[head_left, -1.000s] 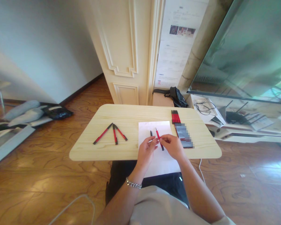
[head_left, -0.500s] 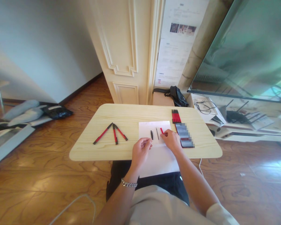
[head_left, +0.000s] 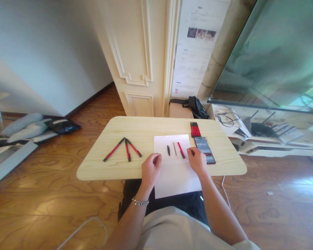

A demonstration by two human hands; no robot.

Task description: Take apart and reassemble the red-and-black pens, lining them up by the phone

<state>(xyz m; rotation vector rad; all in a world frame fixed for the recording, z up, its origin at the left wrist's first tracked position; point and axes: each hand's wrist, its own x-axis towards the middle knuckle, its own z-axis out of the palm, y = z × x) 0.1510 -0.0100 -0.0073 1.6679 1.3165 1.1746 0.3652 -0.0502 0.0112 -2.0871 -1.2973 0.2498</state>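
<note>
- Room: wood floor (head_left: 41, 198); beyond the table, a cream panel (head_left: 135, 59) with raised moulding, a printed poster (head_left: 190, 59) and a large dark screen (head_left: 273, 59) above a white cabinet (head_left: 266, 151).
- Work surface: pale wood-grain table (head_left: 146, 128) with rounded corners.
- Paper (head_left: 176, 180): white sheet, flat on the table, its near end extending past the table's near edge.
- Pen parts: three, lying apart on the far half of the paper. From left to right: short black piece (head_left: 168, 150), thin refill (head_left: 175, 149), red barrel (head_left: 181, 150) with a black near end.
- Left hand (head_left: 150, 168): at the left edge of the paper, near the black piece, fingers loosely curled. Fingertip contact cannot be told. A chain bracelet (head_left: 140, 201) circles the wrist.
- Right hand (head_left: 197, 159): at the right edge of the paper, just beside the red barrel, fingers bent inward. Fingertip contact cannot be told.
- Hand spacing: well apart, with the pen parts between and slightly beyond them.
- Phone (head_left: 205, 149): right of the paper, partly behind the right hand.
- Pen row (head_left: 195, 129): red and black pens, side by side, just beyond the phone.
- Loose pens (head_left: 127, 150): three, left of the paper, fanned, far ends close together.
</note>
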